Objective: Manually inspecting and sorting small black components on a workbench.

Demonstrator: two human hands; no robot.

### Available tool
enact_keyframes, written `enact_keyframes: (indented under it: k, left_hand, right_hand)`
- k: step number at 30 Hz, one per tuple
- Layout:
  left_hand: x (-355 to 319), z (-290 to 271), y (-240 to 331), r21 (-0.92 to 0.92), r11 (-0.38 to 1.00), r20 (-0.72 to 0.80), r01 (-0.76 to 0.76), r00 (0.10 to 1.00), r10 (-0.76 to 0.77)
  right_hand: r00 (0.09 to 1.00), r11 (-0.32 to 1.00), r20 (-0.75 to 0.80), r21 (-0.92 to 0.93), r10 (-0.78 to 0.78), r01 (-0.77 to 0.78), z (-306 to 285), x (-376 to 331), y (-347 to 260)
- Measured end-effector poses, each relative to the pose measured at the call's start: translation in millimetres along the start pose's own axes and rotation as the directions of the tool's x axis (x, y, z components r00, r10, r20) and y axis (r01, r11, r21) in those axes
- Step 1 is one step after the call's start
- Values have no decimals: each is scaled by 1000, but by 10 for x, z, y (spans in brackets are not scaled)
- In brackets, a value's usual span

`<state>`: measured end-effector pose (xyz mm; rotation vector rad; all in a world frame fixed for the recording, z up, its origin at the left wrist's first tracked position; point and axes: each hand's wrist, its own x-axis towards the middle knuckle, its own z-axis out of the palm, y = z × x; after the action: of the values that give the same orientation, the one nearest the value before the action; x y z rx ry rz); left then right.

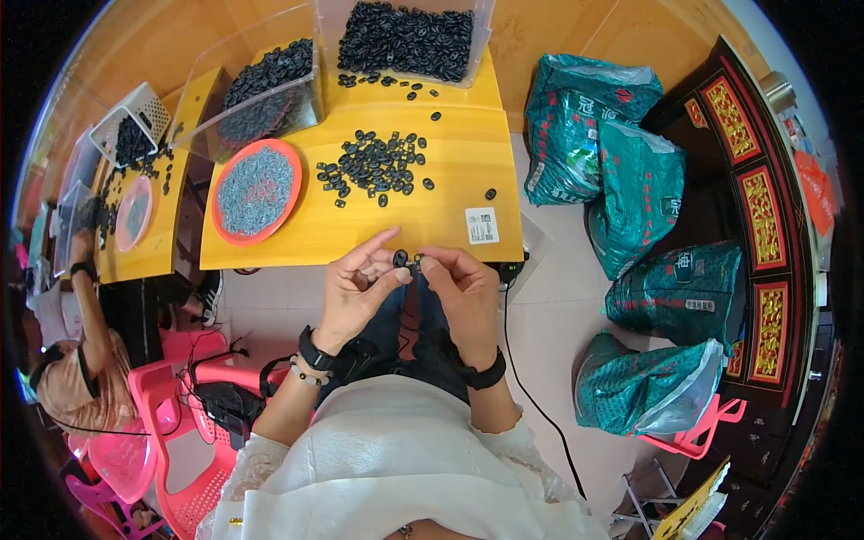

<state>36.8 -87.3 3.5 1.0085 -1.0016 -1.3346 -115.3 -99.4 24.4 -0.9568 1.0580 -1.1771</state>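
Just past the front edge of the yellow table [360,236], my hands are close together. My left hand [349,295] pinches a small black oval plastic piece [400,258] between thumb and fingertips, its other fingers loosely curled. The fingertips of my right hand [470,292] are closed on something tiny beside that piece, too small to make out. Farther back on the table lies a loose pile of similar black plastic pieces [376,166]. To its left, a red-orange plate [296,175] is filled with small grey metal parts [256,200].
Clear bins of black pieces stand at the back, one behind the pile [405,40] and another left of it [270,85]. A white label [481,226] is on the table's right. Green sacks [643,193] stand at right; pink chairs [202,468] and another person [99,378] are left.
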Motion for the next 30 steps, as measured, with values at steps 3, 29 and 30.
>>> enact_keyframes:
  k: [3, 29, 30]
  left_hand:
    - [19, -126, -91, 206, 971, 120, -123, 988, 99]
    - [-18, 18, 75, 381, 896, 52, -226, 973, 223]
    - [-19, 19, 78, 397, 888, 60, -231, 972, 226]
  right_hand:
    - [1000, 1000, 4, -1, -9, 9, 2, -19, -16]
    - [979, 939, -68, -302, -192, 163, 20, -119, -55]
    - [974, 928, -62, -324, -218, 187, 14, -120, -43]
